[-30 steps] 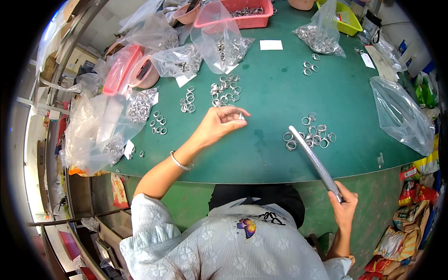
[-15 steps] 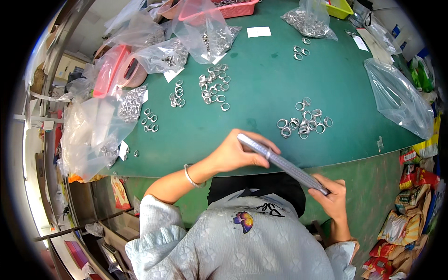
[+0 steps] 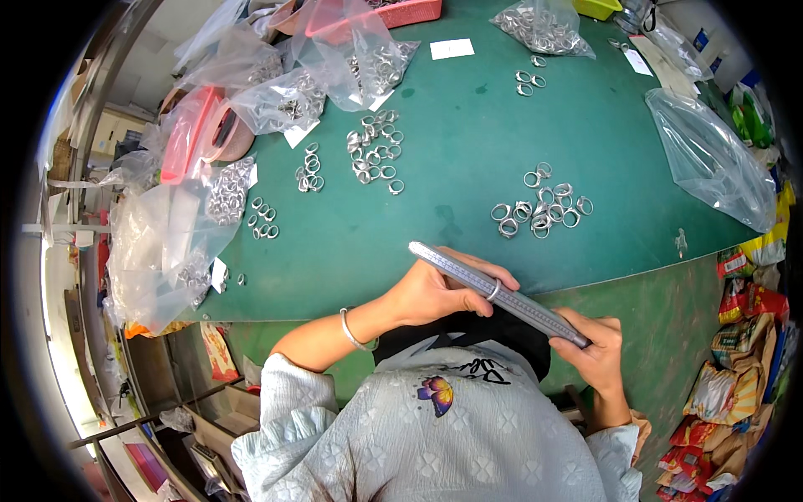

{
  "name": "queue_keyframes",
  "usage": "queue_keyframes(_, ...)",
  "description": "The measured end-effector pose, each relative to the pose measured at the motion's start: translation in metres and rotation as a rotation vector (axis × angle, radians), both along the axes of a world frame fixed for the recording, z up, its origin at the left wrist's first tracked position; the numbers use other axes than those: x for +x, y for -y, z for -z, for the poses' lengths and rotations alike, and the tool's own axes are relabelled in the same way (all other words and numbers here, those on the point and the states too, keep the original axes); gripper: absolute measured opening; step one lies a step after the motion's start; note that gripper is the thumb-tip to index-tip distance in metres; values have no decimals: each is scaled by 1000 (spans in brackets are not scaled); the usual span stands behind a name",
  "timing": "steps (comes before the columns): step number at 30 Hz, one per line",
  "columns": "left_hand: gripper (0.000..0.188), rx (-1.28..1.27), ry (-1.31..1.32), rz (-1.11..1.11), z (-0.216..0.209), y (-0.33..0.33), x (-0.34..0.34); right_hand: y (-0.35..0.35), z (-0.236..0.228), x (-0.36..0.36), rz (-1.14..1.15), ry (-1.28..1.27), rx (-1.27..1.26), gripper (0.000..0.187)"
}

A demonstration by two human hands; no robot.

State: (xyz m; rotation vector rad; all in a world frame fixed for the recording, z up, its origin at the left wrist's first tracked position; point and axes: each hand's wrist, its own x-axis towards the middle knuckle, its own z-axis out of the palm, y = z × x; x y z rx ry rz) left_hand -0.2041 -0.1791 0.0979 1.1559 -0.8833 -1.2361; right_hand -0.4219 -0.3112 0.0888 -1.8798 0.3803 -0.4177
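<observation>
A grey metal ring mandrel [image 3: 535, 313] with fine scale markings slants in front of me, just off the table's front edge. Its thick lower end is gripped between thumb and fingers of my right hand [image 3: 595, 350]. A silver ring [image 3: 495, 290] sits around the mandrel near its middle. My left hand [image 3: 437, 289] pinches this ring, thumb on the near side and fingers on the far side. The mandrel's narrow end sticks out past the left hand. Closest on the table lies a loose group of silver rings [image 3: 542, 211], beyond the mandrel.
More ring groups [image 3: 374, 153] lie across the green table [image 3: 443, 184], with clear bags of rings [image 3: 230, 191] along the left and back. A white card [image 3: 452, 48], a pink basket [image 3: 410, 12] and an empty plastic bag [image 3: 711, 163] stand around the edges. Colourful packages [image 3: 723, 385] line the right.
The ring now shows plainly further along the mandrel toward the thick end, with my left fingers beside it. My right hand keeps its hold. The whole view has shifted slightly.
</observation>
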Motion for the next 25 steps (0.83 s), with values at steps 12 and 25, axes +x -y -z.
queue_keyframes(12, 28, -38, 144, 31, -21, -3, -1, -1, 27, 6, -16, 133, 11, 38)
queue_keyframes(25, 31, -77, 217, -10, -24, -3, -3, -4, 28, 10, -7, 210, -124, 39)
